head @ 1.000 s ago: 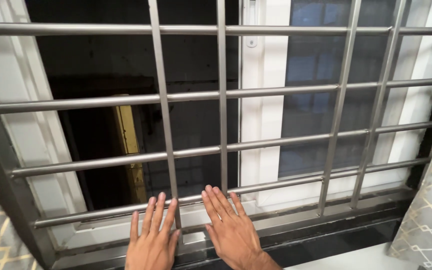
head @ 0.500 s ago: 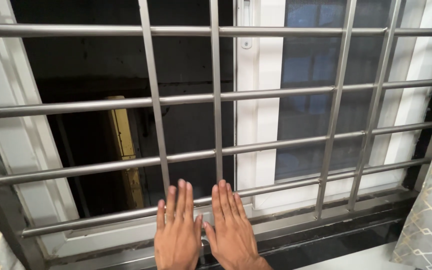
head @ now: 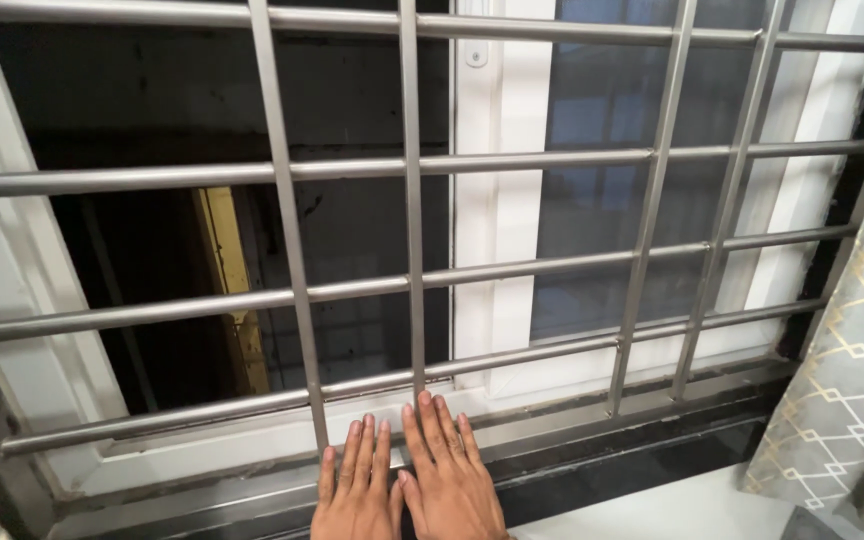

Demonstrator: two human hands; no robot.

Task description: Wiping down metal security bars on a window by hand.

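Resting flat and side by side, the left hand (head: 357,490) and right hand (head: 449,480) lie open with fingers stretched out, gripping nothing, on the lower white window frame (head: 212,450) just behind the grey steel bar grille (head: 412,290). Both hands sit at the foot of the grille, below its lowest horizontal bar, near the middle upright. The white sliding window sash (head: 497,220) stands right of that upright, behind the grille. The sash looks rigid and fairly heavy, probably smooth and slippery; its upright edge seems the best hold. A grey patterned curtain (head: 842,400) hangs far right of the grille.
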